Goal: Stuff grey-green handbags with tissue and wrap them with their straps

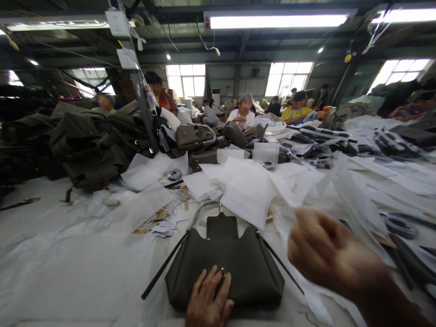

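Observation:
A dark olive handbag point(245, 272) lies in front of me on the table, its flap raised at the far side and its side straps spread out left and right. My left hand point(209, 297) rests flat on the bag's front, fingers stretched out beside the small gold clasp point(223, 271). To the right of the bag, my right hand point(327, 250) is raised and blurred, with its fingers closed. A corner of a white packing sheet point(284, 188) runs to its fingertips and appears pinched there.
Loose white sheets point(250, 190) cover the table beyond the bag. Dark bags point(91, 141) are heaped at the left by a metal post point(141, 97). Paper tags point(163, 227) lie left of the handle, and wrapped straps point(400, 225) lie at the right. Several people work farther back.

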A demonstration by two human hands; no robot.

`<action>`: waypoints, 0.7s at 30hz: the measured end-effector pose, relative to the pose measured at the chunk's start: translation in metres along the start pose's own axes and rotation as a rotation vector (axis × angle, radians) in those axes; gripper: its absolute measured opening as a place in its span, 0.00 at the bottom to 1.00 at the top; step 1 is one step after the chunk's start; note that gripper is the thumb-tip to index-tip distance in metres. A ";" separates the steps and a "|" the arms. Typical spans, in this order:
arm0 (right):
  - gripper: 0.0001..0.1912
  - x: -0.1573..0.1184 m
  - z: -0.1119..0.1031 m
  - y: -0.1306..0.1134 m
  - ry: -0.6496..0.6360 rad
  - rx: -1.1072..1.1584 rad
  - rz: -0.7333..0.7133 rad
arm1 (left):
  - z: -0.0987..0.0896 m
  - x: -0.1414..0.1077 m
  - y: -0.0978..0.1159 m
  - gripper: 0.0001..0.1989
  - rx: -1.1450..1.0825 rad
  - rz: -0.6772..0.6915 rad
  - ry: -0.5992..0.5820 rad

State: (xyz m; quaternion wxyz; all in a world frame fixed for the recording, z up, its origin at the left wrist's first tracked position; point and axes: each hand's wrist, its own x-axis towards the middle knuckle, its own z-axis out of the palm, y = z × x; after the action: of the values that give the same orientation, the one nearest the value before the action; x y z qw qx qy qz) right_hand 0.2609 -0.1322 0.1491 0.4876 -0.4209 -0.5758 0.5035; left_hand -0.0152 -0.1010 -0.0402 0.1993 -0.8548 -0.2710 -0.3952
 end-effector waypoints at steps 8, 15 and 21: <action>0.19 0.093 -0.065 0.082 0.611 -0.547 0.388 | 0.011 -0.010 -0.007 0.18 0.059 0.070 -0.028; 0.47 0.129 -0.080 0.114 0.673 -0.494 0.599 | 0.033 -0.020 -0.004 0.17 0.067 0.019 0.067; 0.48 0.148 -0.085 0.121 0.772 -0.448 0.599 | 0.052 -0.028 0.007 0.25 0.031 -0.086 0.206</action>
State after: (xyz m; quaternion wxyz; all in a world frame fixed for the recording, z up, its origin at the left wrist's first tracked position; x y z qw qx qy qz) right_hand 0.3187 0.0432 0.0514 0.3972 -0.8150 -0.3027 0.2940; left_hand 0.0032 -0.0860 -0.0941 0.2220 -0.7941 -0.2918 -0.4848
